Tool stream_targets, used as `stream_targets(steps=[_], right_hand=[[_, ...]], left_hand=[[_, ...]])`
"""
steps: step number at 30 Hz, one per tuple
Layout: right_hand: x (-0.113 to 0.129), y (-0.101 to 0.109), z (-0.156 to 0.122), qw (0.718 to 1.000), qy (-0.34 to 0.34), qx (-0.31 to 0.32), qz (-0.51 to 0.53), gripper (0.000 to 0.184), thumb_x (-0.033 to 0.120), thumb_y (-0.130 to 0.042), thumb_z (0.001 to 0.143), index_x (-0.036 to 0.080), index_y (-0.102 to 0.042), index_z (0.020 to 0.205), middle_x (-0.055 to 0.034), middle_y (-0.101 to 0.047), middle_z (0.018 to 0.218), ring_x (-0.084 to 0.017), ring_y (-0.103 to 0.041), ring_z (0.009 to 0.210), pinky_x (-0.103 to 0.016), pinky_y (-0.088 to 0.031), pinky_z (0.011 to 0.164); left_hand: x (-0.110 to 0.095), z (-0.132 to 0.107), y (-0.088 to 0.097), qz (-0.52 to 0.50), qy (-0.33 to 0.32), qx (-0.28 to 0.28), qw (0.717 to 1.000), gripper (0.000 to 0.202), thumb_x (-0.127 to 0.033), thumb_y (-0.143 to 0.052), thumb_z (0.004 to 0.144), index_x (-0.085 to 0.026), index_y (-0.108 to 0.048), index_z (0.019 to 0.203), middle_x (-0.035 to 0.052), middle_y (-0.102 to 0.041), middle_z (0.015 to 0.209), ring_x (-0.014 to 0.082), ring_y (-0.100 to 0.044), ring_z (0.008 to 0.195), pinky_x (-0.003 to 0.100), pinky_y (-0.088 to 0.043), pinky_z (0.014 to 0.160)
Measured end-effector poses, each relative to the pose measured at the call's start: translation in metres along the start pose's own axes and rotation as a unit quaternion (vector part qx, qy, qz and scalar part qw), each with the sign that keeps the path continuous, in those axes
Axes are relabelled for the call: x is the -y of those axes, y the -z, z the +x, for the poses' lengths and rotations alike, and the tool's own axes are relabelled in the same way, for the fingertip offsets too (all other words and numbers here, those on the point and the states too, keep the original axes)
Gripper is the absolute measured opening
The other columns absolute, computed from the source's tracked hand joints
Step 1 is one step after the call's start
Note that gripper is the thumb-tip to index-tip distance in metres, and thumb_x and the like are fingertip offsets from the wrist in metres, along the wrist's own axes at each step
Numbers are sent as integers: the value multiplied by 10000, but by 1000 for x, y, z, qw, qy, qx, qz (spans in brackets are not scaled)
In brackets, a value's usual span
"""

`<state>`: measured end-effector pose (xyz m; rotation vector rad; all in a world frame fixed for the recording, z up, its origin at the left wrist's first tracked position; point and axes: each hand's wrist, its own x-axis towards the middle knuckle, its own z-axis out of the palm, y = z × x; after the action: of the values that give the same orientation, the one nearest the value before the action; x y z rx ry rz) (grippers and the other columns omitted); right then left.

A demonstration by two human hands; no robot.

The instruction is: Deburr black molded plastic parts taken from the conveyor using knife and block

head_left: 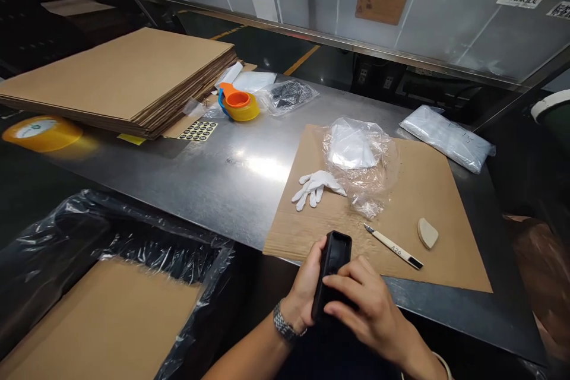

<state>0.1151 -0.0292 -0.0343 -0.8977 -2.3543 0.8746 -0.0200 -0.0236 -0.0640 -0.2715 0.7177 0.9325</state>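
Note:
Near the front edge of the metal table (231,172), both my hands hold a small black tray-like case (335,256). My left hand (306,286), with a metal watch at the wrist, grips its left side with the thumb along the edge. My right hand (367,309) is closed over its lower right side, fingers across the front. Just beyond lies a brown cardboard sheet (427,190) carrying a white glove (315,185), a crumpled clear plastic bag (361,160), a craft knife (392,246) and a small beige wedge (427,233).
A stack of flat cardboard (124,74) fills the table's left back, with a sticker sheet (198,130), an orange and yellow tape dispenser (238,103) and bagged items (289,95) beside it. A yellow tape roll (42,132) lies far left. A box lined with black plastic (111,303) stands lower left.

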Motion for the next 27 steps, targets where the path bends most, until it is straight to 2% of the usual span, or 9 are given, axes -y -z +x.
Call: stream_targets(steps=[6, 10, 13, 15, 18, 20, 23, 25, 27], right_hand=[[3, 0, 7, 998, 18, 46, 32, 272, 427, -471, 887, 221, -639, 947, -16, -599, 778, -162, -485, 787, -319, -366, 717], [-7, 3, 9, 998, 4, 33, 53, 180, 403, -560, 844, 269, -678, 860, 9, -565, 709, -151, -479, 759, -314, -361, 715], [-15, 9, 9, 998, -45, -2, 31, 157, 393, -614, 805, 267, -671, 880, 6, -526, 716, -155, -467, 728, -314, -367, 686], [-20, 17, 9, 995, -97, -38, 9, 258, 398, -635, 785, 237, -634, 985, -11, -536, 758, -173, -474, 756, -327, -388, 698], [-25, 28, 12, 989, -132, -73, 11, 266, 361, -635, 790, 218, -638, 1014, -42, -571, 835, -190, -502, 830, -333, -419, 739], [-29, 31, 15, 988, -131, -47, 69, 153, 312, -593, 825, 216, -680, 907, -40, -607, 827, -173, -537, 815, -306, -434, 733], [-36, 29, 17, 966, -180, -37, 184, 201, 292, -546, 847, 178, -680, 751, -25, -636, 728, -145, -575, 712, -271, -452, 681], [-41, 24, 14, 945, -230, -74, 219, 266, 326, -500, 866, 155, -657, 737, -30, -632, 702, -143, -583, 681, -269, -466, 664], [-43, 18, 7, 934, -257, -102, 227, 281, 356, -459, 882, 146, -644, 855, -52, -644, 786, -151, -597, 733, -274, -481, 673]], left_hand=[[9, -3, -5, 4, 26, -4, 1000, 336, -354, -477, 841, -125, -596, 626, 35, -619, 585, 118, -587, 553, 203, -467, 610], [14, -6, -8, 18, -5, 0, 1000, 261, -320, -521, 826, -132, -617, 672, 21, -631, 622, 110, -596, 582, 184, -464, 619], [17, -12, -7, 92, -22, -37, 995, 238, -347, -534, 822, -141, -625, 745, 11, -627, 578, 109, -589, 509, 191, -463, 537], [18, -16, -4, 172, 1, -54, 984, 321, -449, -499, 820, -154, -621, 856, 16, -623, 534, 127, -563, 419, 213, -436, 435], [19, -19, 0, 245, 29, -34, 968, 441, -545, -445, 808, -142, -614, 870, 42, -628, 532, 138, -549, 380, 218, -412, 377], [20, -19, 1, 260, 30, -29, 965, 482, -552, -430, 810, -110, -620, 776, 58, -616, 518, 130, -550, 389, 208, -415, 384], [21, -18, 0, 254, 31, -38, 966, 492, -549, -437, 807, -98, -620, 743, 64, -612, 517, 129, -548, 385, 207, -414, 374], [20, -18, 0, 226, 31, -44, 973, 464, -538, -455, 805, -106, -624, 804, 61, -634, 568, 133, -561, 398, 215, -429, 379], [20, -18, 0, 198, 28, -48, 979, 459, -534, -455, 810, -114, -624, 888, 55, -647, 593, 135, -573, 412, 216, -439, 387]])
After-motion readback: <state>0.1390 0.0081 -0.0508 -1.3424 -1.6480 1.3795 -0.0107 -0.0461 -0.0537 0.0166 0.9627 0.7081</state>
